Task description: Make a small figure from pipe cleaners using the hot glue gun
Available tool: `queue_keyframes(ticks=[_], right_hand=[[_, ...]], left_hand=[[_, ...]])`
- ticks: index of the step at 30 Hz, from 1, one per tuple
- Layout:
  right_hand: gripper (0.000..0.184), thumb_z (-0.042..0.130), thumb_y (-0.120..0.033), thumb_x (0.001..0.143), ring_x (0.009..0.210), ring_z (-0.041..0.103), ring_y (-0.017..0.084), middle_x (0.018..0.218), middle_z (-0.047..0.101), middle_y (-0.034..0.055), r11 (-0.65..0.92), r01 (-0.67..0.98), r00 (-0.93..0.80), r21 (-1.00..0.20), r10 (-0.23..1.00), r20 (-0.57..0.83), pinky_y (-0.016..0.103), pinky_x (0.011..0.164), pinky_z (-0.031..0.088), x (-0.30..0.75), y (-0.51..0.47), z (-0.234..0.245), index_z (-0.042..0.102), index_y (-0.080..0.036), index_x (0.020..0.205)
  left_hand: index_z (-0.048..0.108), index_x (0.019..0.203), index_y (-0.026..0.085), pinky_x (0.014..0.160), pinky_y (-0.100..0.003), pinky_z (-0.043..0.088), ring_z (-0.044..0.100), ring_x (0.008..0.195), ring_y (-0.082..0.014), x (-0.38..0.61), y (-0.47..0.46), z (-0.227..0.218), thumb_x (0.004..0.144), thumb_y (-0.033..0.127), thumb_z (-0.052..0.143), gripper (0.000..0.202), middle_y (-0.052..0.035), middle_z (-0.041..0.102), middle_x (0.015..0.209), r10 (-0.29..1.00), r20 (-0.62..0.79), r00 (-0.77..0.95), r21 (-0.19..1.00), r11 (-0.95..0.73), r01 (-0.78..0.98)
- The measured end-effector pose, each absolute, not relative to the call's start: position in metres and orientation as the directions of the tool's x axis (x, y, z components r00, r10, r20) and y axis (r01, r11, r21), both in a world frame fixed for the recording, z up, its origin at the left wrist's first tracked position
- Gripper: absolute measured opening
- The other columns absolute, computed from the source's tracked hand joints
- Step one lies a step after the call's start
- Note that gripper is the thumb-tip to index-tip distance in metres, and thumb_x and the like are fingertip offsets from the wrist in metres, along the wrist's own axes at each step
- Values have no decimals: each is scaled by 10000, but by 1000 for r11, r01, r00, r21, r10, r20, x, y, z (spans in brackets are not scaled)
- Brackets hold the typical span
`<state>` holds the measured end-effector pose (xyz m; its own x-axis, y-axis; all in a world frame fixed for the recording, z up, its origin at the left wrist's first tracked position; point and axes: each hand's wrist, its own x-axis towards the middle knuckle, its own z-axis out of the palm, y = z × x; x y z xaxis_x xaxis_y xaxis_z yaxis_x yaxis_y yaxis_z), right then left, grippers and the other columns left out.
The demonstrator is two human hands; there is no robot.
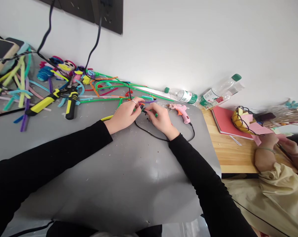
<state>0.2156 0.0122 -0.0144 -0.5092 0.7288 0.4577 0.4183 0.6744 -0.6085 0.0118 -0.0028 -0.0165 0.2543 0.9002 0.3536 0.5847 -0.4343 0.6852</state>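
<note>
Left hand [124,113] and right hand [161,119] both pinched on thin green fuzzy pipe cleaner [149,113], centre frame on grey table mat [129,177]. Likely light, soft, bendable; best gripped near ends. Pink plastic glue gun [181,111] just right.

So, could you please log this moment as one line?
left hand: pinching green pipe cleaner | right hand: pinching same | glue gun: lying beside right hand
</note>
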Motion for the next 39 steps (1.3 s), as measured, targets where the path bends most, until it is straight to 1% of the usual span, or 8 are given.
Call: queue_keyframes(ticks=[4,8,11,15,22,31,35,39], right_hand=[[110,523,-198,1008,686,582,142,834,645,20,650,373,-493,-662,743,453,277,656,479,215,10,-15,570,-215,909],[104,523,-160,984,661,572,131,839,633,13,654,317,-484,-687,735,476,281,655,488,214,10,-16,556,-216,903],[94,533,-196,993,657,577,132,846,640,17,638,328,-480,-696,748,459,287,657,499,214,10,-17,554,-220,906],[103,530,-247,1007,672,579,138,856,646,29,614,362,-484,-702,767,421,288,650,502,214,12,-17,559,-220,912],[105,513,-231,998,710,602,152,870,671,36,604,374,-487,-703,774,406,297,681,513,214,15,-18,577,-217,916],[140,496,-154,958,699,632,154,830,690,26,597,370,-460,-712,783,418,302,718,522,215,19,-20,600,-205,880],[150,505,-190,977,768,656,166,884,723,44,600,397,-447,-695,788,424,306,736,524,215,19,-19,643,-201,917],[110,577,-267,987,768,642,162,924,727,53,570,403,-411,-716,812,415,290,672,507,215,17,-16,662,-207,951]], left_hand=[[608,1266,162,700,-294,469,610,661,-172,11,-3,-15,962,251,482,340,9,668,723,914,314,256,780,-402,479],[585,1260,168,670,-274,485,628,661,-160,12,-3,-15,972,246,476,318,4,684,736,912,298,283,859,-385,338],[590,1247,176,696,-278,512,651,694,-166,12,-3,-16,975,242,468,305,2,672,741,905,319,282,854,-403,329],[579,1260,180,757,-302,541,688,760,-181,11,-1,-21,979,243,469,308,-18,697,816,894,353,275,844,-431,319],[576,1285,158,783,-304,541,697,765,-176,11,1,-24,983,242,457,336,-35,718,874,884,369,286,828,-452,330],[574,1263,175,758,-297,525,671,742,-175,11,-1,-18,970,241,459,321,-18,698,818,874,366,321,839,-459,293],[579,1252,188,750,-301,518,692,785,-193,10,-1,-18,972,286,500,307,-27,714,826,891,343,298,836,-434,336],[574,1288,184,750,-304,519,710,821,-199,10,0,-21,973,306,519,342,-53,750,904,892,317,322,843,-421,336]])
